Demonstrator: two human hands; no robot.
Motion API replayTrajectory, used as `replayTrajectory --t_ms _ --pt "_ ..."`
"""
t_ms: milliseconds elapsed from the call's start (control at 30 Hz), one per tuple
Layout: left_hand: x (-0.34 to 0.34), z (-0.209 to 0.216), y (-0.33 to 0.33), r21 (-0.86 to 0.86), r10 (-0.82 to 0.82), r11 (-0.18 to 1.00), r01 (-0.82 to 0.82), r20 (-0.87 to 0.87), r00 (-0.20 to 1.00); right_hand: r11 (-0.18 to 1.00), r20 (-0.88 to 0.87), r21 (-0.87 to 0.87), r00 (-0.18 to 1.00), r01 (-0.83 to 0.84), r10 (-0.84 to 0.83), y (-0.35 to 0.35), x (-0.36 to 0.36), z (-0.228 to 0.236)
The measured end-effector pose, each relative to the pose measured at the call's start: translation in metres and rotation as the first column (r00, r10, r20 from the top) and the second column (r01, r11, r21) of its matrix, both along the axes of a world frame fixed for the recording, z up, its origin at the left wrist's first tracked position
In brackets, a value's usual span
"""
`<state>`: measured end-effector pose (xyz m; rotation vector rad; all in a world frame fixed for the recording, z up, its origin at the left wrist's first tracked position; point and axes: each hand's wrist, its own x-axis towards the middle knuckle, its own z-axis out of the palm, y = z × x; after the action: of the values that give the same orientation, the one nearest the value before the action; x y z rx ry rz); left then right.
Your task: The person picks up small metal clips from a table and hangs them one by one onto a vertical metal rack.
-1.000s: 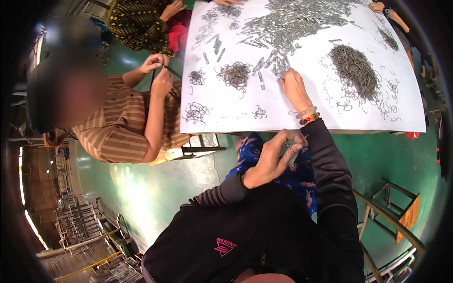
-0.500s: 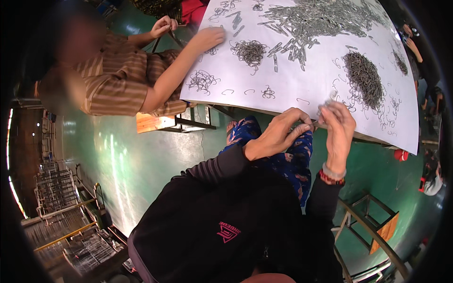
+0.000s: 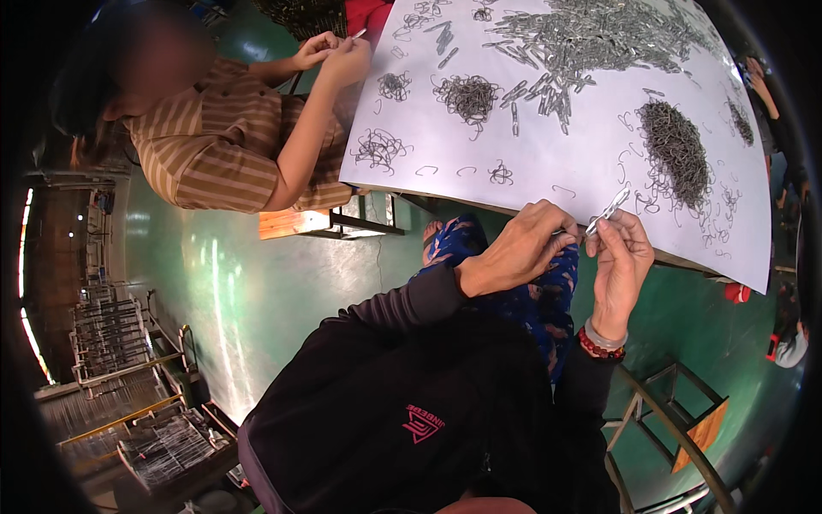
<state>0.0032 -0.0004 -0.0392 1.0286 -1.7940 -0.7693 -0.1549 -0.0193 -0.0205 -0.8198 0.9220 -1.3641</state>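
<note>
At the near edge of the white-topped table [image 3: 531, 176], my right hand [image 3: 620, 267] pinches a slim silver metal piece [image 3: 614, 204] between thumb and fingers, its far end pointing up and away. Just to its left, my left hand [image 3: 518, 247] is closed, thumb against fingertips, close to the piece's lower end. What those fingertips hold is too small to make out. Beyond my right hand lies a big heap of bent wire hooks [image 3: 676, 150]. Similar silver pieces [image 3: 591, 43] are spread in a large pile at the far side.
Smaller piles of wire hooks [image 3: 467, 100] and a few single ones dot the table's left part. At the left, a person in a striped shirt [image 3: 214, 137] works with both hands at the table edge. A wooden-topped stool [image 3: 702, 433] stands at lower right.
The silver piece in my right hand, blurred before, now shows plainly, angled upward. The neighbouring person's hand has drawn back from the table to meet their other hand. The view has shifted slightly.
</note>
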Motion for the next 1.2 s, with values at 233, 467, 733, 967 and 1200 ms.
replayTrajectory --t_ms 233,467,733,967,1200 --pt "0.025 -0.022 -0.007 -0.066 0.067 0.996 -0.064 0.045 0.997 0.993 -0.237 -0.109 0.969 0.039 -0.064 0.015 0.016 0.002" --pt "0.11 -0.062 -0.09 -0.12 0.508 0.828 -0.547 0.573 0.643 0.996 -0.31 -0.074 0.95 -0.048 0.022 0.013 0.013 -0.002" --pt "0.1 -0.06 -0.096 -0.096 0.497 0.841 -0.532 0.525 0.691 0.997 -0.308 -0.053 0.95 -0.062 0.043 0.008 0.011 -0.008" --pt "0.027 0.024 -0.032 0.357 0.108 0.933 -0.035 -0.186 0.977 0.998 -0.301 -0.047 0.953 -0.036 0.02 0.012 0.012 -0.016" --pt "-0.012 0.015 -0.016 0.049 0.149 0.989 -0.143 -0.157 0.976 0.983 -0.299 -0.135 0.941 0.124 -0.16 0.022 0.023 -0.015"
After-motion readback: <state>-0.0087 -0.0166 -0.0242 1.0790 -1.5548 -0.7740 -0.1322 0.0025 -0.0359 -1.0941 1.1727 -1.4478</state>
